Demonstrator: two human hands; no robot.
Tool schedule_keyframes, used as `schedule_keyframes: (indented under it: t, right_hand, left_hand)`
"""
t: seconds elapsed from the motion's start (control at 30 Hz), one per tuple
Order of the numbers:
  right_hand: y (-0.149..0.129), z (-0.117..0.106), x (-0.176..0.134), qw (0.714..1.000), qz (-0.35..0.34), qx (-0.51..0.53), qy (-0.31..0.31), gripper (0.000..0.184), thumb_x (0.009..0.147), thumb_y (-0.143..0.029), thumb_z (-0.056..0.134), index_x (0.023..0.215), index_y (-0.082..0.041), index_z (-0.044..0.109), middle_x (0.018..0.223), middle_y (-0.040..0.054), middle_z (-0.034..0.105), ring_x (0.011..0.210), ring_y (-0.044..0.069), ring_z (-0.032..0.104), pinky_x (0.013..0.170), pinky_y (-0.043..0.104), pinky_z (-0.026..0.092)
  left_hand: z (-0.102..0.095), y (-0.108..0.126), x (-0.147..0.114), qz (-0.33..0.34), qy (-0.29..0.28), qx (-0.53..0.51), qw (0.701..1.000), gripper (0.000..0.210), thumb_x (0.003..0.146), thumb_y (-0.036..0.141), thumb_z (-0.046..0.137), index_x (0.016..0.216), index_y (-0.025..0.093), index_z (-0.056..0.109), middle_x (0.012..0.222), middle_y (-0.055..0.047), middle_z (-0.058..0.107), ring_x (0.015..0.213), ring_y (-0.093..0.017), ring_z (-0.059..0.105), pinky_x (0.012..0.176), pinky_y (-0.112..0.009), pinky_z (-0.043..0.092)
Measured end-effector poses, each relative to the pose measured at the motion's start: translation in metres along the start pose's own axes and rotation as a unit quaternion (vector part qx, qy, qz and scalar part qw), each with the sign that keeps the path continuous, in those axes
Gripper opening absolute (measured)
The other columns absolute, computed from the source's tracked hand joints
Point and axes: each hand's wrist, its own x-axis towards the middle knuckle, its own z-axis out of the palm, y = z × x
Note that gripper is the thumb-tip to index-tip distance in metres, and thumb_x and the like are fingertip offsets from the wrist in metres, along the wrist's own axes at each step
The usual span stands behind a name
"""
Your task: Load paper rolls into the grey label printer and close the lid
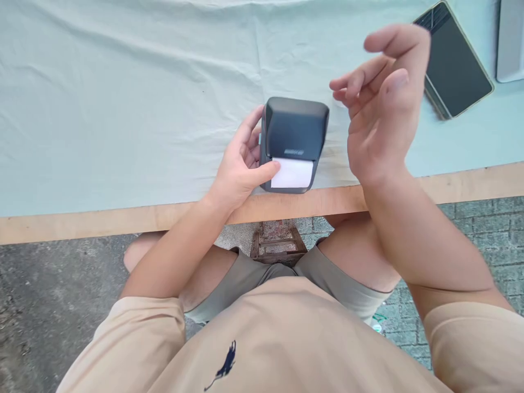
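A small dark label printer (297, 128) stands near the front edge of the cloth-covered table, with a white paper label (295, 173) lying in its front slot. My left hand (245, 158) grips the printer's left side, the thumb resting on the label's left edge and the fingers partly hidden behind the body. Raised to the right of the printer, my right hand (385, 101) holds nothing; its fingers are loosely bent and apart. It partly covers a phone (460, 65) with a dark screen.
A pale cloth (131, 109) with wrinkles covers the table, leaving a bare wooden front edge (82, 225). At the far right corner lies a grey flat device (511, 41), cut off by the frame. Below the table, a wooden stool (278, 245) shows between my legs.
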Motion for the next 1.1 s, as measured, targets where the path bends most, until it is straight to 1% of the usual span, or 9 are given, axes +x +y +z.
schedule_keyframes:
  t: [0.1, 0.23, 0.33, 0.5, 0.67, 0.8, 0.93, 1.03, 1.1]
  right_hand:
    - [0.011, 0.004, -0.001, 0.997, 0.014, 0.072, 0.011, 0.055, 0.093, -0.082, 0.056, 0.12, -0.035, 0.059, 0.117, 0.0054, 0.063, 0.118, 0.024, 0.065, 0.106, 0.041, 0.058]
    - [0.02, 0.007, -0.002, 0.99, 0.056, 0.081, -0.101, 0.061, 0.086, -0.076, 0.074, 0.127, -0.033, 0.059, 0.125, 0.0036, 0.065, 0.102, 0.019, 0.067, 0.09, 0.036, 0.061]
    - [0.022, 0.005, 0.0, 0.98, 0.085, 0.088, -0.154, 0.064, 0.082, -0.072, 0.08, 0.128, -0.032, 0.059, 0.119, 0.0031, 0.068, 0.103, 0.02, 0.067, 0.085, 0.035, 0.06]
    - [0.022, 0.003, 0.004, 0.976, 0.1, 0.065, -0.182, 0.068, 0.085, -0.064, 0.078, 0.135, -0.029, 0.049, 0.12, 0.0052, 0.068, 0.095, 0.018, 0.066, 0.075, 0.032, 0.058]
    - [0.02, 0.007, 0.003, 0.975, 0.108, 0.058, -0.184, 0.065, 0.085, -0.061, 0.077, 0.133, -0.029, 0.046, 0.121, 0.0065, 0.067, 0.09, 0.018, 0.062, 0.069, 0.032, 0.053]
    - [0.02, 0.007, 0.003, 0.979, 0.092, 0.071, -0.168, 0.071, 0.081, -0.072, 0.078, 0.13, -0.029, 0.049, 0.12, 0.0052, 0.066, 0.091, 0.018, 0.062, 0.073, 0.033, 0.054]
    - [0.02, 0.004, 0.003, 0.982, 0.069, 0.057, -0.166, 0.076, 0.077, -0.08, 0.076, 0.129, -0.029, 0.051, 0.123, 0.0052, 0.065, 0.094, 0.019, 0.064, 0.081, 0.035, 0.057]
    - [0.019, 0.003, 0.002, 0.984, 0.05, 0.029, -0.169, 0.064, 0.085, -0.07, 0.071, 0.131, -0.03, 0.052, 0.128, 0.006, 0.066, 0.103, 0.02, 0.064, 0.088, 0.037, 0.058]
    - [0.02, 0.004, 0.0, 0.988, 0.038, -0.001, -0.15, 0.049, 0.092, -0.056, 0.065, 0.132, -0.031, 0.052, 0.131, 0.0059, 0.067, 0.112, 0.022, 0.065, 0.096, 0.038, 0.056]
  left_hand:
    - [-0.001, 0.0, -0.001, 0.007, -0.004, 0.006, 1.0, 0.106, 0.073, 0.055, 0.088, 0.161, 0.034, 0.034, 0.151, -0.009, 0.064, 0.131, -0.033, 0.07, 0.106, -0.046, 0.063]
    - [-0.001, 0.003, -0.001, 0.002, -0.016, 0.002, 1.0, 0.107, 0.072, 0.06, 0.088, 0.161, 0.036, 0.033, 0.156, -0.009, 0.06, 0.14, -0.035, 0.065, 0.112, -0.049, 0.061]
    - [0.0, 0.005, 0.0, -0.011, -0.014, -0.007, 1.0, 0.106, 0.073, 0.069, 0.085, 0.159, 0.037, 0.034, 0.155, -0.009, 0.061, 0.145, -0.039, 0.061, 0.112, -0.051, 0.061]
    - [0.004, 0.014, -0.001, -0.044, 0.003, -0.039, 0.998, 0.09, 0.081, 0.075, 0.074, 0.156, 0.037, 0.041, 0.153, -0.01, 0.064, 0.15, -0.04, 0.057, 0.112, -0.054, 0.061]
    - [0.009, 0.022, 0.0, -0.068, 0.015, -0.052, 0.996, 0.092, 0.078, 0.073, 0.078, 0.155, 0.038, 0.044, 0.152, -0.007, 0.065, 0.154, -0.038, 0.053, 0.112, -0.051, 0.061]
    - [0.012, 0.023, 0.003, -0.087, 0.033, -0.068, 0.993, 0.094, 0.077, 0.073, 0.08, 0.156, 0.036, 0.045, 0.149, -0.004, 0.067, 0.156, -0.04, 0.048, 0.115, -0.055, 0.059]
    - [0.014, 0.025, 0.004, -0.064, 0.015, -0.107, 0.992, 0.08, 0.077, 0.069, 0.084, 0.145, 0.042, 0.052, 0.139, 0.008, 0.073, 0.156, -0.037, 0.047, 0.121, -0.05, 0.056]
    - [0.022, 0.033, 0.003, -0.058, 0.031, -0.128, 0.99, 0.066, 0.09, 0.07, 0.068, 0.144, 0.037, 0.051, 0.138, 0.006, 0.072, 0.159, -0.035, 0.045, 0.121, -0.047, 0.058]
    - [0.028, 0.037, 0.002, -0.072, 0.045, -0.109, 0.99, 0.072, 0.086, 0.076, 0.061, 0.143, 0.033, 0.052, 0.139, 0.001, 0.069, 0.162, -0.038, 0.04, 0.12, -0.053, 0.058]
